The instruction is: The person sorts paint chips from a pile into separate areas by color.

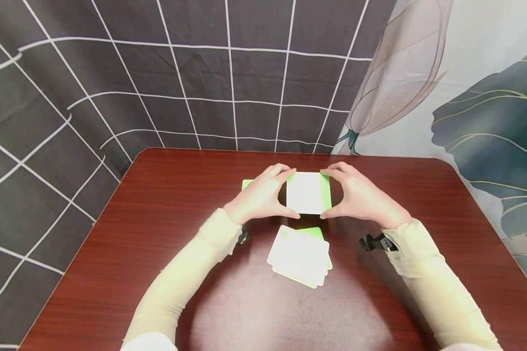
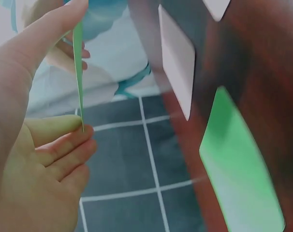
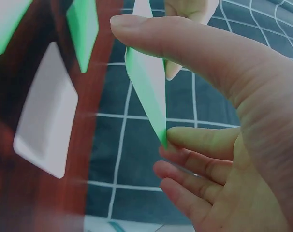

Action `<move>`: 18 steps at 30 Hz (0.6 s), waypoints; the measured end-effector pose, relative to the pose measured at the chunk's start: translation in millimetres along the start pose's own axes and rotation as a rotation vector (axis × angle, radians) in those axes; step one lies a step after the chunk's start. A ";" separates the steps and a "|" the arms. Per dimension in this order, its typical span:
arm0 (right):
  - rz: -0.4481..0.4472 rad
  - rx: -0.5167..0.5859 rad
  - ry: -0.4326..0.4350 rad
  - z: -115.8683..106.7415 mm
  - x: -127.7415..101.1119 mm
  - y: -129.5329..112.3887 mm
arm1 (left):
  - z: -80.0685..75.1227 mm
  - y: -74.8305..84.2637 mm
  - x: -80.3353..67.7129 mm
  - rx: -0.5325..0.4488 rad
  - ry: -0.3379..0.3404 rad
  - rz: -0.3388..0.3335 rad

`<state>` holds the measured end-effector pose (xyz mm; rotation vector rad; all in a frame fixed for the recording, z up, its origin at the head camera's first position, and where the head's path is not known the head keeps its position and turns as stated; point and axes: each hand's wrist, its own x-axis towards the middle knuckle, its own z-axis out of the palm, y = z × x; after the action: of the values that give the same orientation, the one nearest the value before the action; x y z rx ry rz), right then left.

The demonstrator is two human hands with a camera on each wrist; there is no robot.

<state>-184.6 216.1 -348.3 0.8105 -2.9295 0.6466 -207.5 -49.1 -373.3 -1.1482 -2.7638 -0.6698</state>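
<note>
My left hand [image 1: 263,195] and right hand [image 1: 362,195] hold a card [image 1: 305,193] between them, above the far part of the table. Its face looks white, with a green strip along the right side; whether this is one card or two overlapping, I cannot tell. In the left wrist view the card [image 2: 79,77] appears edge-on, pinched by its edges between thumb and fingers. From the right wrist, the right thumb and index finger [image 3: 202,140] grip its opposite side. Nearer me, a loose overlapping pile of white cards [image 1: 298,256] lies on the table, a green card [image 1: 312,232] showing beneath.
Partly hidden behind the left hand, another green card [image 1: 246,183] lies on the dark red wooden table [image 1: 180,185]. A white card [image 3: 47,116] shows there in the right wrist view. Dark gridded cloth [image 1: 202,73] hangs behind the table, with leaf-patterned cloth [image 1: 492,117] at right.
</note>
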 end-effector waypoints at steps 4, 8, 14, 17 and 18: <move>-0.018 0.009 0.017 -3.4 15.6 -5.6 | -12.5 -10.4 0.6 -0.014 0.038 -0.004; -0.040 0.039 0.039 -2.4 31.7 -11.3 | -26.7 -20.6 -2.3 -0.013 0.051 -0.022; -0.069 0.083 0.050 7.6 55.1 -19.7 | -43.5 -38.1 -11.7 -0.008 0.040 -0.070; -0.073 0.091 0.047 15.4 66.0 -24.1 | -49.6 -46.7 -17.4 -0.006 0.020 -0.105; -0.075 0.092 0.042 18.3 69.6 -25.7 | -50.7 -49.7 -19.4 -0.006 0.013 -0.117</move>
<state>-230.5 155.1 -345.4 0.8984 -2.8354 0.7877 -232.7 -114.2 -350.2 -0.9855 -2.8373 -0.6951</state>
